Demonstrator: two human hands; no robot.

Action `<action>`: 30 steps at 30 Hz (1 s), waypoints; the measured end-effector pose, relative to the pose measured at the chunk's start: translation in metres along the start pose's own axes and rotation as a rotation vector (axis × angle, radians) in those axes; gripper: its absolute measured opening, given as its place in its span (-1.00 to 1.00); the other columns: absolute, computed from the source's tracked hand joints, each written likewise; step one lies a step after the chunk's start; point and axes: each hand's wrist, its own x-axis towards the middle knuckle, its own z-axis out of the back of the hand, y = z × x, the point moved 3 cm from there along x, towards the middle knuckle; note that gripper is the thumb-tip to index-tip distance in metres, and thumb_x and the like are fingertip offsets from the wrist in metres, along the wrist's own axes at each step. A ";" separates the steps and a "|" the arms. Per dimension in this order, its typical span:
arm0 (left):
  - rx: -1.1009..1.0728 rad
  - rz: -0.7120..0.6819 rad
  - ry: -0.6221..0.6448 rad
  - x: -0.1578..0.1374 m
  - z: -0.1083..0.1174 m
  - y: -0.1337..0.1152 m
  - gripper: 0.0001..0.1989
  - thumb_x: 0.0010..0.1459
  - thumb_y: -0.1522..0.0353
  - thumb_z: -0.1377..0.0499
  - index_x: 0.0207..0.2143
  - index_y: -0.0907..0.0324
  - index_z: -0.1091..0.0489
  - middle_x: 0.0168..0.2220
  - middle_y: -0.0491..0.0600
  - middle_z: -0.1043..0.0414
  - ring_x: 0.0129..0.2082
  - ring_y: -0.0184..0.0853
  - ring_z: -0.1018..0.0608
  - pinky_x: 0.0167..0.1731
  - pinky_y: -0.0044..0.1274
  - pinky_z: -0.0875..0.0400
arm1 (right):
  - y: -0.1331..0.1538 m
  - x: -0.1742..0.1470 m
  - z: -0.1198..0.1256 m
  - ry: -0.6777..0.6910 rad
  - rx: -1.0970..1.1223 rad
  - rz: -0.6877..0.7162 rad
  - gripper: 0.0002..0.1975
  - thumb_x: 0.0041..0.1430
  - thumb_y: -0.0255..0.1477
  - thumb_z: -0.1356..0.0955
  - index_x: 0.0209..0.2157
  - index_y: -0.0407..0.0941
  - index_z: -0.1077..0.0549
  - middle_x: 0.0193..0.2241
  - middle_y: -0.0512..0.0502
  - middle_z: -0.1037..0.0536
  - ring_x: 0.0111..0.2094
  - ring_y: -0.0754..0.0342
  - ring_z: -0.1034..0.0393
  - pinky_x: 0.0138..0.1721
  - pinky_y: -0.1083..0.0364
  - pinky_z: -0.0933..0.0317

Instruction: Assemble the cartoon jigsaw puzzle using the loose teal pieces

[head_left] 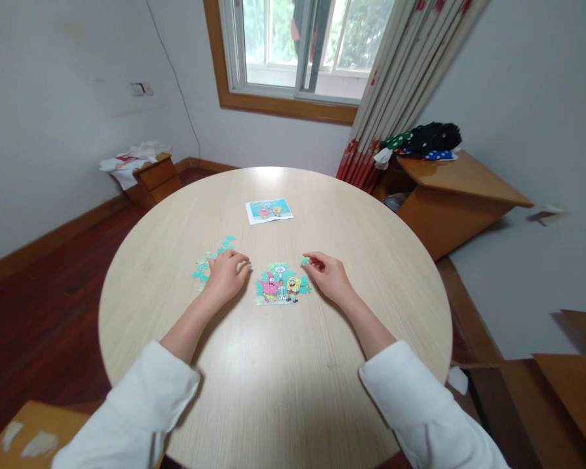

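Observation:
A partly assembled jigsaw puzzle lies on the round table, showing a pink starfish, a pale figure and a yellow square character on teal. To its left, my left hand is closed, with a small teal puzzle piece at its fingertips, mostly hidden. On the other side, my right hand pinches another teal puzzle piece close to the puzzle's upper right edge. Loose puzzle pieces are scattered beside and partly behind my left hand.
A printed reference picture lies on the table beyond the puzzle. Around the table stand a small wooden cabinet at left and a tilted wooden desk with clothes at right. A curtain hangs by the window.

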 end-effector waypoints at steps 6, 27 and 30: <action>0.046 0.111 -0.110 0.017 0.014 0.018 -0.77 0.14 0.37 -0.01 -0.31 0.18 -0.46 -0.21 0.09 -0.42 -0.14 -0.14 -0.44 -0.11 -0.29 -0.16 | -0.009 0.005 0.013 -0.069 -0.043 -0.014 -0.70 0.02 -0.37 -0.30 -0.23 -0.20 -0.52 -0.45 -0.10 -0.54 -0.47 0.12 -0.34 -0.35 0.10 -0.26; 0.029 0.477 -0.177 0.027 0.059 0.089 -0.72 0.12 0.24 -0.04 -0.42 0.20 -0.46 -0.35 0.06 -0.52 -0.25 -0.14 -0.50 -0.17 -0.33 -0.23 | -0.015 0.005 0.007 -0.049 -0.168 -0.057 -0.78 0.04 -0.41 -0.27 -0.40 -0.15 -0.55 -0.44 -0.11 -0.58 -0.42 0.06 -0.40 -0.31 0.08 -0.24; -0.012 0.502 -0.164 0.026 0.062 0.097 -0.72 0.10 0.22 -0.04 -0.41 0.18 -0.47 -0.36 0.05 -0.53 -0.29 -0.17 -0.51 -0.26 -0.39 -0.27 | -0.017 0.006 0.007 -0.043 -0.177 -0.053 -0.79 0.05 -0.40 -0.28 -0.40 -0.14 -0.55 -0.43 -0.12 -0.59 -0.40 0.04 -0.42 -0.29 0.06 -0.25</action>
